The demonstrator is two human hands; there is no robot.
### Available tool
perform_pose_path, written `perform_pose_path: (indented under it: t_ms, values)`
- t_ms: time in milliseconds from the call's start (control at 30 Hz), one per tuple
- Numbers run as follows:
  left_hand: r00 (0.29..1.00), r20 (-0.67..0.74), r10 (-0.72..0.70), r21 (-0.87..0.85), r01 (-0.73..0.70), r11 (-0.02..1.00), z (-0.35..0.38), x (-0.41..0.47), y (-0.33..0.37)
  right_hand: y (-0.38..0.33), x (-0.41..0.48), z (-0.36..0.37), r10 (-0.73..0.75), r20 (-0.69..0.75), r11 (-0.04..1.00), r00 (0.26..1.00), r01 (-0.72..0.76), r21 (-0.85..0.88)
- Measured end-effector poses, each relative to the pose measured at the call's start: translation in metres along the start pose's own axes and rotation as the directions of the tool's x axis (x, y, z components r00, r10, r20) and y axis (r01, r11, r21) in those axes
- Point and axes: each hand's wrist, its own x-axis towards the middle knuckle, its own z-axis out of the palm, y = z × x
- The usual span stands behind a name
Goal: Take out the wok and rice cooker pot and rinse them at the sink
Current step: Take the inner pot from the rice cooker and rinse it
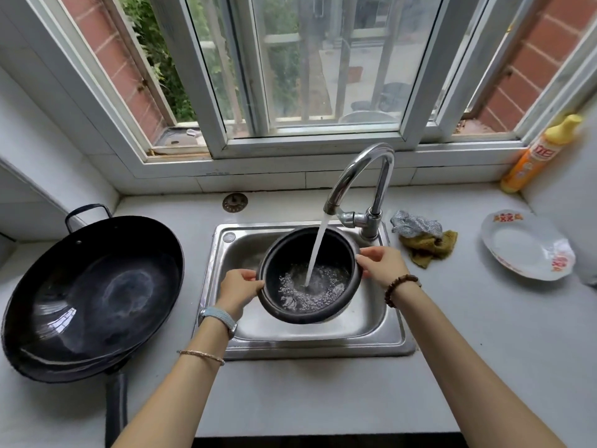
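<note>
**Inspector:** Location of the rice cooker pot?

**Recorder:** Over the sink, directly under the faucet. Held clear of the basin floor, as far as can be judged. Tipped slightly toward the camera. Black inside and out.

**Inspector:** Water?

**Recorder:** Running. Seen as a stream from the spout into the pot, with a bubbling pool at the bottom.

**Inspector:** State of the hands?

**Recorder:** Left hand clamped on the pot's left rim, fingers curled round the edge. Right hand clamped on the far right rim in the same way. Set apart, with the pot between them.

**Inspector:** Wrists?

**Recorder:** Pale watch and thin bangle on the left. Brown bead bracelet on the right.

**Inspector:** Wok?

**Recorder:** On the counter just left of the sink, open side up. Sheen across the inside. Long handle toward the camera, loop handle on the far side. Touched by neither hand.

**Inspector:** Other items?

**Recorder:** Right of the faucet, a silver scrubbing cloth lying on an olive rag. Further right, a white plate with red markings. In the far right corner, an orange detergent bottle, leaning. Behind the sink, a round metal strainer flat on the counter. Above, a window with white frames.
</note>
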Motion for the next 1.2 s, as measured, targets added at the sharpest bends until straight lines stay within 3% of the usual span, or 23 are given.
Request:
perform_pose_path:
  t_ms: [167, 367, 467, 600, 767, 867, 1200]
  values:
    - [0.997, 0.063, -0.035, 0.026, 0.034, 0.999, 0.009, 0.003, 0.007, 0.015, 0.010, -0.019, 0.168, 0.042, 0.983, 0.985, -0.163, -0.089]
    - [0.994, -0.028, 0.103, 0.119, -0.099, 0.988, 0.000, 0.003, 0.026, 0.030, 0.003, -0.010, 0.341, 0.156, 0.935, 0.927, -0.351, 0.042]
    - [0.969, -0.091, 0.230, 0.215, -0.206, 0.955, -0.006, -0.004, 0.038, 0.036, -0.002, 0.002, 0.337, 0.159, 0.932, 0.928, -0.353, 0.084]
    - [0.931, -0.121, 0.345, 0.295, -0.298, 0.908, -0.012, -0.005, 0.042, 0.039, -0.003, 0.010, 0.226, 0.079, 0.973, 0.971, -0.229, 0.036]
    - [0.947, -0.123, 0.298, 0.235, -0.264, 0.935, -0.012, 0.001, 0.032, 0.031, -0.002, 0.004, 0.073, 0.018, 0.996, 0.997, -0.073, 0.041]
    - [0.975, -0.101, 0.195, 0.150, -0.179, 0.972, -0.007, 0.012, 0.019, 0.022, -0.002, -0.002, 0.030, 0.027, 1.000, 0.999, -0.030, -0.005]
    - [0.996, 0.083, -0.028, 0.062, 0.023, 0.998, 0.009, 0.017, 0.002, 0.010, 0.007, -0.013, 0.089, 0.098, 0.993, 0.991, -0.096, 0.071]
